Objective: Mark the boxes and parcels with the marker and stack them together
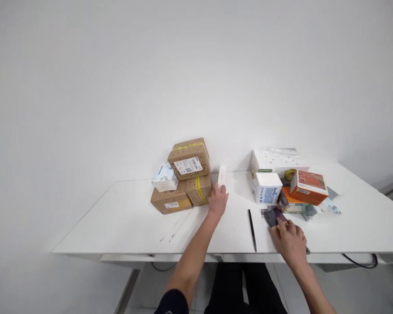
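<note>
My left hand (218,202) reaches forward with bent fingers closed on the near end of a slim white box (222,175). Just left of it stand stacked cardboard boxes: one with yellow tape (199,190), a larger labelled one (190,159) on top, and a lower one (170,199). My right hand (290,240) lies over a dark, flat, phone-like item (272,216) near the front edge, fingers curled on it; much of the item is hidden beneath the palm. Between the hands, a black pen (252,230) lies on the white table (134,231).
A small white and blue box (165,176) rests tilted on the left stack. At right are a white cube-shaped box (267,187), an orange box (309,186) atop other boxes, and a long white box (275,158) against the wall. A black cable (363,264) hangs below the table's edge.
</note>
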The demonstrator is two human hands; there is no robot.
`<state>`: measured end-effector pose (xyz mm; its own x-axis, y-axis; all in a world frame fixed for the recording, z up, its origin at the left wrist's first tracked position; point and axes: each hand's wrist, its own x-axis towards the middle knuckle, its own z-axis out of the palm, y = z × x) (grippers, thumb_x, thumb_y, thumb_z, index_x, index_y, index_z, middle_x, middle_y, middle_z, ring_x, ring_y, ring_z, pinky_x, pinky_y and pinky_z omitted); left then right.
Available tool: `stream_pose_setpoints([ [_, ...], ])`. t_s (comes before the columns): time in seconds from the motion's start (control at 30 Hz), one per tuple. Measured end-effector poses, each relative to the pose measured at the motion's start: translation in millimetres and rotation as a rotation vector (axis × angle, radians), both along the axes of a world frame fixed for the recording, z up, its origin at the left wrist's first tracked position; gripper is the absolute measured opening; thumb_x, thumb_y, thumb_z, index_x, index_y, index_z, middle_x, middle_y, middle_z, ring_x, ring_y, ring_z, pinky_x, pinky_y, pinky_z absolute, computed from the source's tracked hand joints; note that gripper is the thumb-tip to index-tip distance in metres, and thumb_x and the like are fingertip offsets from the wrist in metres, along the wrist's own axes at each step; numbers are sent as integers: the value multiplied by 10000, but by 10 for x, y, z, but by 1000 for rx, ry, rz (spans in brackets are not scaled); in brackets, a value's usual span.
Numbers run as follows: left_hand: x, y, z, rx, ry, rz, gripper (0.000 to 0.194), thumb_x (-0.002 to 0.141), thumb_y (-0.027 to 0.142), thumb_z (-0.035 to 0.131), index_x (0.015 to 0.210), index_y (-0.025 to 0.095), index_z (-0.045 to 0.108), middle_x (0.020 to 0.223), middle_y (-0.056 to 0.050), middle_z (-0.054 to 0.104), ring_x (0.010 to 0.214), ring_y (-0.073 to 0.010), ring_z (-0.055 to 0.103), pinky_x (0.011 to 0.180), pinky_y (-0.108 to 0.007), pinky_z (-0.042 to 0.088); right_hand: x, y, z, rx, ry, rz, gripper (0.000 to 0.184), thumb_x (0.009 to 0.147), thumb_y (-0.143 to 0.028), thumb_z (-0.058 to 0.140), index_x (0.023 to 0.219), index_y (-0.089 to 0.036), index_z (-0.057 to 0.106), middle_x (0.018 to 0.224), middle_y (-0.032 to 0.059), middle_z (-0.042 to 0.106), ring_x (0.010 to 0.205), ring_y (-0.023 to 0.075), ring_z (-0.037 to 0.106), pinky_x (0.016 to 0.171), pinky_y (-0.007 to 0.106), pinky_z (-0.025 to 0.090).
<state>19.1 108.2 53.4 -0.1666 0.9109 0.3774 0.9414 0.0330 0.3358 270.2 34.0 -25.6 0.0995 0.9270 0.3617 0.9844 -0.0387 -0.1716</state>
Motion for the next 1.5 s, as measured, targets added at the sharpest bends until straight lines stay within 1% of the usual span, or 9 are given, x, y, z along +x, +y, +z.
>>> stream_pose_setpoints([
  [0.13, 235, 84, 202, -5, 53, -12, 481, 807, 331, 678, 1252, 231, 527, 1406, -164, 391, 1104, -343, 500, 899, -496, 467, -39, -38, 45, 222, 167, 210, 367, 909, -415, 462, 1067, -150, 661, 1177, 217, 582, 1083, 359, 533, 847, 519, 468],
  [0.23, 518, 111, 314, 27, 6, -232, 683, 751, 415, 726, 1349, 257, 435, 1422, -154, 361, 1220, -359, 422, 1003, -508, 386, -182, -119, 79, 208, 426, 388, 298, 941, -362, 448, 1066, -164, 633, 968, 144, 654, 891, 253, 624, 789, 394, 511],
  [0.4, 875, 440, 279, -124, -432, -562, 949, 589, 365, 823, 1397, 243, 342, 1402, -155, 347, 1345, -370, 299, 1096, -523, 270, -409, -192, -29, 184, 665, 427, 218, 949, -306, 446, 1006, -177, 613, 871, 92, 696, 766, 206, 665, 703, 321, 519],
  [0.63, 925, 645, 109, -79, -542, -642, 649, 637, 154, 738, 1227, 259, 490, 1194, -63, 511, 1040, -213, 570, 927, -351, 472, -414, -203, -62, 235, 689, 438, 176, 934, -269, 461, 946, -184, 615, 811, 52, 701, 721, 173, 673, 668, 268, 514],
  [0.77, 694, 337, 155, 46, -546, -577, 598, 655, 101, 714, 1188, 256, 492, 1215, -73, 467, 1147, -225, 520, 989, -374, 441, -404, -219, -52, 256, 705, 406, 177, 931, -269, 468, 929, -180, 621, 799, 53, 703, 691, 169, 668, 647, 264, 510],
  [1.03, -37, -780, 380, 531, -298, -517, 552, 684, 40, 645, 1146, 261, 439, 1267, -99, 438, 1221, -242, 478, 938, -396, 479, -371, -227, -110, 254, 733, 350, 215, 907, -329, 499, 912, -174, 648, 803, 73, 709, 675, 189, 656, 645, 292, 499],
  [1.27, -334, -1445, 143, 410, -327, -259, 476, 683, 83, 668, 1054, 256, 424, 1206, -87, 451, 1102, -220, 555, 857, -359, 506, -349, -239, -169, 245, 725, 319, 240, 877, -367, 515, 894, -177, 661, 755, 64, 692, 636, 189, 627, 628, 302, 478],
  [1.4, -395, -1555, 40, 146, -440, -54, 436, 710, 169, 697, 1056, 246, 442, 1102, -60, 494, 1012, -205, 579, 835, -350, 510, -371, -243, -160, 261, 719, 312, 246, 862, -388, 516, 876, -189, 659, 754, 54, 690, 630, 183, 629, 637, 302, 483],
  [1.5, -431, -1543, 57, 85, -482, -40, 438, 733, 210, 685, 1112, 242, 468, 1125, -72, 500, 1051, -221, 560, 889, -382, 490, -406, -252, -114, 213, 760, 292, 250, 851, -397, 514, 878, -193, 657, 761, 60, 692, 652, 198, 637, 653, 318, 485],
])
